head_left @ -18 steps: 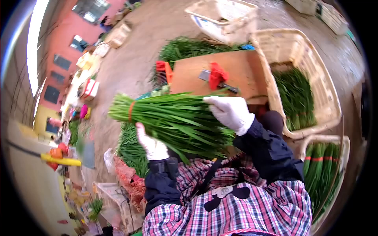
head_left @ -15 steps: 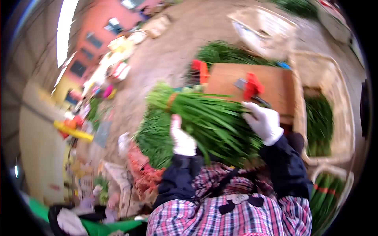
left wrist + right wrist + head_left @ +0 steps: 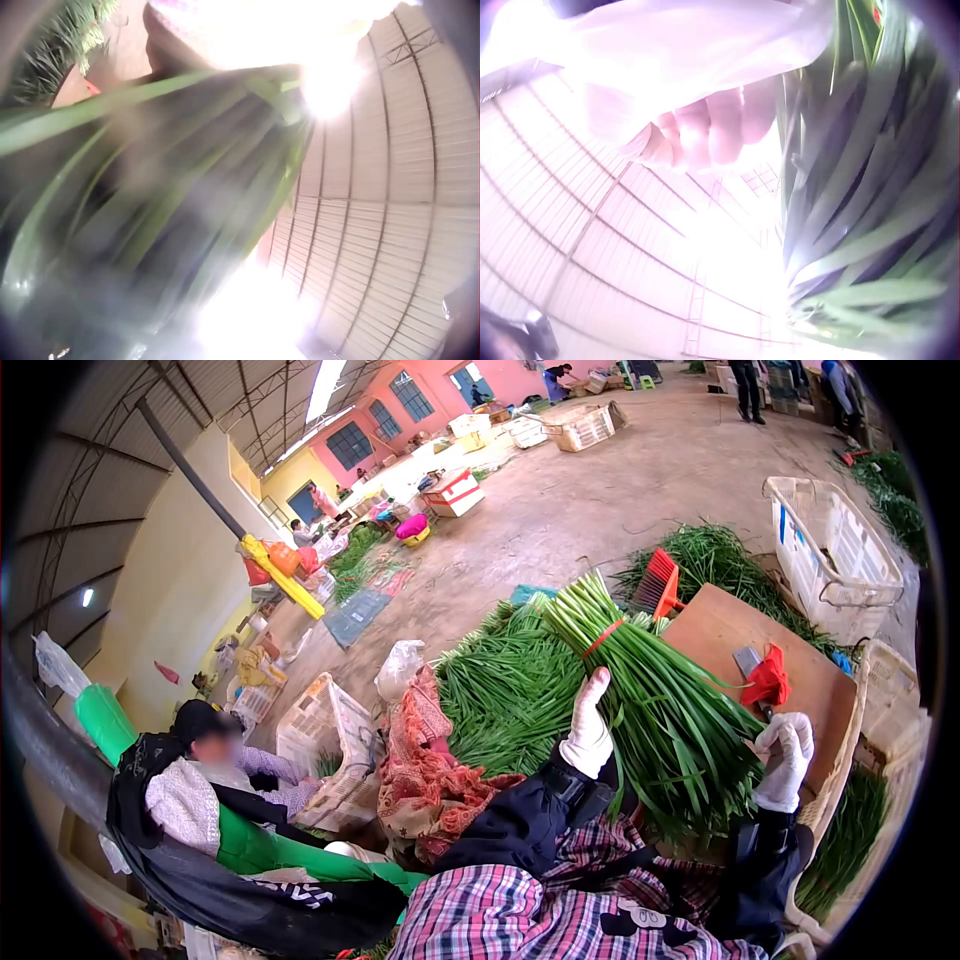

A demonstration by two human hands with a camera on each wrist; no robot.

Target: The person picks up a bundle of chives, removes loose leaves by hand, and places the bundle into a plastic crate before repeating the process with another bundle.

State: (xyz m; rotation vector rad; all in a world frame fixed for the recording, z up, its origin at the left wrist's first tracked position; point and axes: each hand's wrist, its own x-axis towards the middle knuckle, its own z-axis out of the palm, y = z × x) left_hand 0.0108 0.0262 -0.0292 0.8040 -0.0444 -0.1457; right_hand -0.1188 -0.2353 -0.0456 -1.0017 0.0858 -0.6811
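Observation:
A bunch of garlic chives (image 3: 665,710), tied near its pale stem ends with a red band (image 3: 603,636), lies slanted before me in the head view. My white-gloved left hand (image 3: 590,728) holds it from the left side, thumb up along the stems and the other fingers hidden behind. Beside the leaf tips, my right hand (image 3: 785,755) has its fingers curled in towards the thumb. In the right wrist view those fingers (image 3: 720,131) are bent with nothing visible between them, left of the leaves (image 3: 862,172). Glare blurs much of the left wrist view.
A brown board (image 3: 735,635) carries a blade (image 3: 747,659) and red cloth (image 3: 768,678). Loose chives (image 3: 500,700) heap on the left; an orange-red brush (image 3: 657,585) stands behind. White crates (image 3: 835,550) are at right. Another person (image 3: 215,790) sits at left near a crate (image 3: 335,735).
The head view has swung left and up, bringing the seated person into sight. The bunch now slants in view, stem ends upward. Both hands stay close to it.

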